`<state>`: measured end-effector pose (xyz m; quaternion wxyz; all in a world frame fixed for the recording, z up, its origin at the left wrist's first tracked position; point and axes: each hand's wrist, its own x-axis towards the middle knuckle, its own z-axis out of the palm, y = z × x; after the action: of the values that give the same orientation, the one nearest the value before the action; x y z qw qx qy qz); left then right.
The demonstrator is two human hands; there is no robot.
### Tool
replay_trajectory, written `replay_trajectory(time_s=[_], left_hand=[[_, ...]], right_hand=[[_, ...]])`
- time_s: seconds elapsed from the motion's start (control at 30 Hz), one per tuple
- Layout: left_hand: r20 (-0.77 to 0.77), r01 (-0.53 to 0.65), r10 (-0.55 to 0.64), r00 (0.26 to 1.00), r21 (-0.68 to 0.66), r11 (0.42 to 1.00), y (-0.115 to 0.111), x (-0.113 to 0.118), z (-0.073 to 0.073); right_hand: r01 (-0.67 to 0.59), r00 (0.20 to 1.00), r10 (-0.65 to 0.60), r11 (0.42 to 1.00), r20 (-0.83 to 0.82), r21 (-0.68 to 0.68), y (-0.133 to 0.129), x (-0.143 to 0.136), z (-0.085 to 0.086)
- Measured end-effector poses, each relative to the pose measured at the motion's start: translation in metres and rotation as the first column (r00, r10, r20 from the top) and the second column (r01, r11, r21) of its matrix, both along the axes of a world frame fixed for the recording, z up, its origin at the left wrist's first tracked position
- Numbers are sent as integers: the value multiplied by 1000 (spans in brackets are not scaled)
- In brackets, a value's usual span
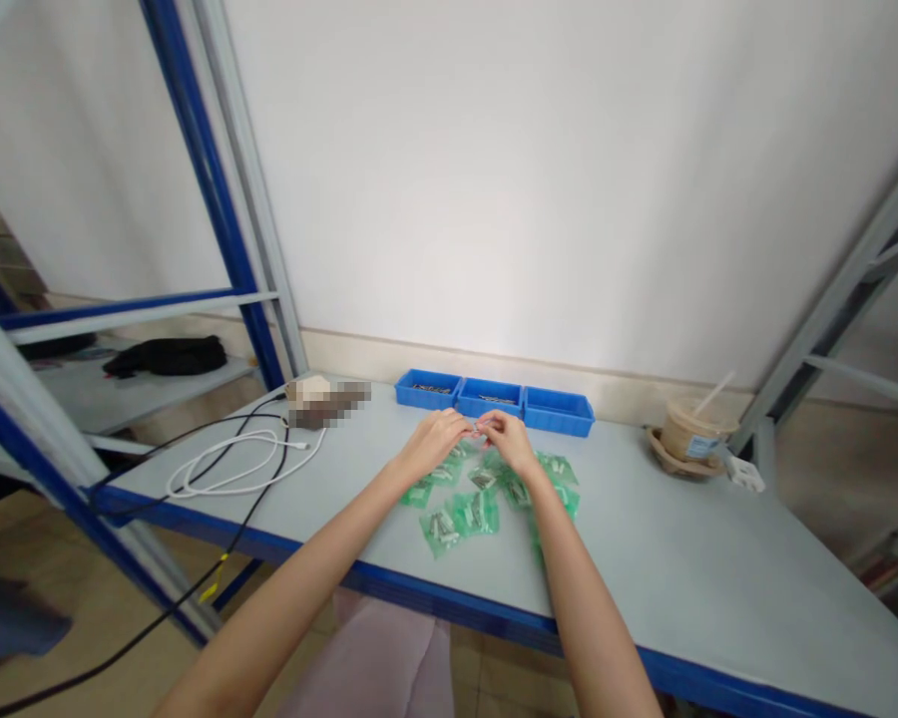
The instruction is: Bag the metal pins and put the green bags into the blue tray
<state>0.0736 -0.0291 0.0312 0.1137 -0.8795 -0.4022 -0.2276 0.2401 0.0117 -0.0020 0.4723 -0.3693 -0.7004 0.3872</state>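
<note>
My left hand (435,441) and my right hand (510,439) meet over the middle of the table, just in front of the blue bins. Fingertips of both are pinched together around something small and pale that I cannot make out. Below and around them lie several green see-through bags (476,513) with small metallic or light-coloured parts inside. Some of the bags are partly hidden under my hands and right forearm. Behind my hands, the left blue bin (417,401) and the middle blue bin (486,411) hold small thin pieces. The right blue bin (558,423) shows no pieces.
A white cable (217,489) and a black cable (258,504) lie on the left of the grey table (680,558). A drink cup with a straw (688,434) stands at the right in a brown holder, beside a white plug (744,473). Blue and grey frame posts flank the table.
</note>
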Motion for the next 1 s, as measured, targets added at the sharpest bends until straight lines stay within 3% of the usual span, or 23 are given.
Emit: replay_trajectory(time_s=[0.17, 0.37, 0.47, 0.57, 0.7, 0.8, 0.9, 1.0], left_hand=[[210, -32, 41, 977, -47, 998, 9, 3, -6], [425, -26, 100, 900, -177, 984, 12, 6, -11], [455, 4, 111, 884, -243, 970, 11, 6, -13], [453, 17, 104, 885, -256, 967, 8, 6, -14], [349, 52, 25, 937, -210, 976, 7, 6, -14], [292, 56, 10, 956, -217, 975, 16, 6, -13], [352, 60, 41, 935, -270, 961, 28, 9, -13], [408, 150, 30, 913, -403, 903, 37, 10, -10]], right_hand=[[98, 966, -139, 978, 219, 186, -8, 6, 7], [157, 853, -365, 862, 374, 482, -26, 7, 18], [130, 749, -443, 828, 493, 545, -33, 5, 22], [85, 650, -465, 830, 601, 551, -37, 2, 24], [36, 583, -453, 844, 675, 535, -37, -2, 25], [58, 610, -450, 846, 652, 531, -33, -3, 24], [141, 712, -432, 860, 554, 490, -29, -2, 22], [217, 822, -374, 903, 430, 370, -25, -1, 17]])
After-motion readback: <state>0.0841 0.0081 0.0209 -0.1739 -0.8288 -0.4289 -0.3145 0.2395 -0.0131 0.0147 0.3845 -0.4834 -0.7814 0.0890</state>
